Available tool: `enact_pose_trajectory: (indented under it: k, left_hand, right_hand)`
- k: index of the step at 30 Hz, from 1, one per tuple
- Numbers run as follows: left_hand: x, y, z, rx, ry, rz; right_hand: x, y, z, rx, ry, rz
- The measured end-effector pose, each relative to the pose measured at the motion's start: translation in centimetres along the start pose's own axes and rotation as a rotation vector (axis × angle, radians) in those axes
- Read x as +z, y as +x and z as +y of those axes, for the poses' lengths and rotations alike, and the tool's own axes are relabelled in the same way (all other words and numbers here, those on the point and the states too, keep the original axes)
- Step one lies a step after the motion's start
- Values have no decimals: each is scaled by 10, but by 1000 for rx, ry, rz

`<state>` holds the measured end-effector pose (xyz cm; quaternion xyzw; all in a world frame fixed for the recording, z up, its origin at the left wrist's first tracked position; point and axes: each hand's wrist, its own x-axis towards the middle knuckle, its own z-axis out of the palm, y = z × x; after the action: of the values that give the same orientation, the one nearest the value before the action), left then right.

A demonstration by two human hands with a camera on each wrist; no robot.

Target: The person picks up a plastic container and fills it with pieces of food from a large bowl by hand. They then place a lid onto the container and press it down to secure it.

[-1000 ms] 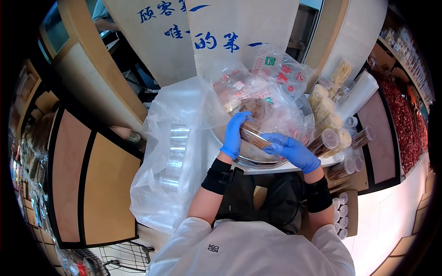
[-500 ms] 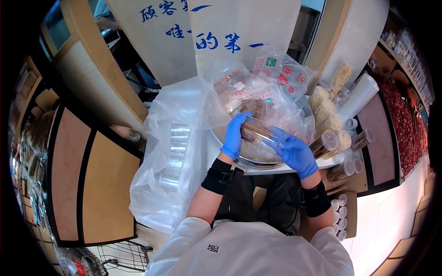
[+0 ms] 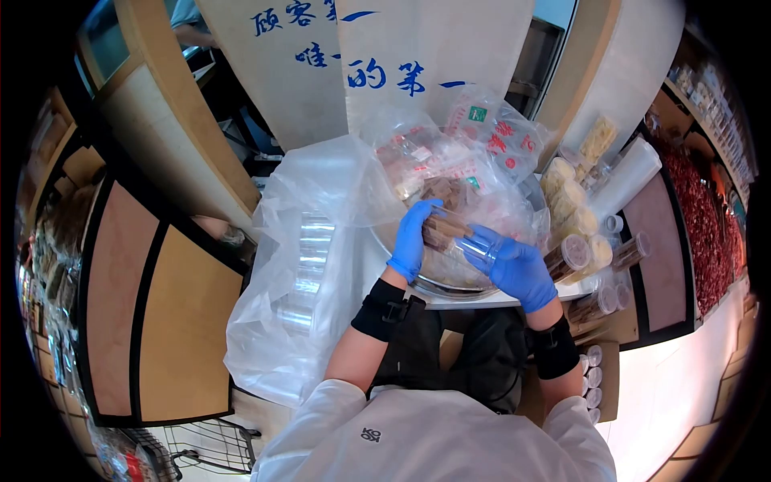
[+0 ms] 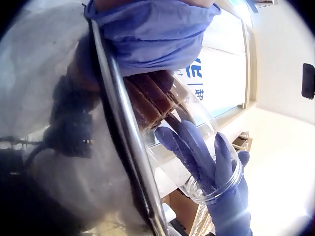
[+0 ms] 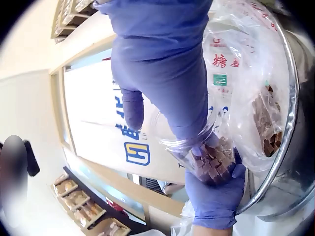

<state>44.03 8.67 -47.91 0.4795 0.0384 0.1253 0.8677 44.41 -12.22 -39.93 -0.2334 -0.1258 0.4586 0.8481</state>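
Observation:
In the head view my gloved left hand (image 3: pixel 409 243) grips the lower end of a clear plastic jar (image 4: pixel 216 199), tipped on its side over a metal basin (image 5: pixel 294 93). Brown sticks (image 5: pixel 212 164) stand packed toward the jar's bottom, their squarish ends facing its mouth. My gloved right hand (image 3: pixel 518 269) reaches in through the mouth with extended fingers (image 4: pixel 192 145), its fingertips close to the stick ends. The right thumb stays outside, apart from the jar in the right wrist view. More brown pieces (image 5: pixel 268 123) lie in a clear bag in the basin.
Printed clear bags (image 3: pixel 498 132) heap in the basin. Left of it, empty clear jars (image 3: pixel 313 257) lie in a large plastic bag (image 3: pixel 265 321). Filled jars (image 3: pixel 572 253) and a plastic roll (image 3: pixel 630 173) stand on the right. A box of lidded jars (image 3: pixel 593 377) sits below.
The right fingers have moved from around the jar's open end into its mouth. The brown sticks sit farther down toward the left hand. The left hand keeps its hold.

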Motion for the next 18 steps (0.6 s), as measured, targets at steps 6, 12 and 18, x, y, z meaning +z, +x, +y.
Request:
enact_pose_trajectory:
  k: [6,12,18]
  left_hand:
    - [-2,3,-4,64,54,18]
    - [4,-5,12,-106,-29,-51]
    - [-6,5,-3,-58,-17,-33]
  right_hand:
    - [8,-1,15,-119,-310,266]
    - [5,0,1,23,-52,-13]
    - [3,4,7,-76,-104,189]
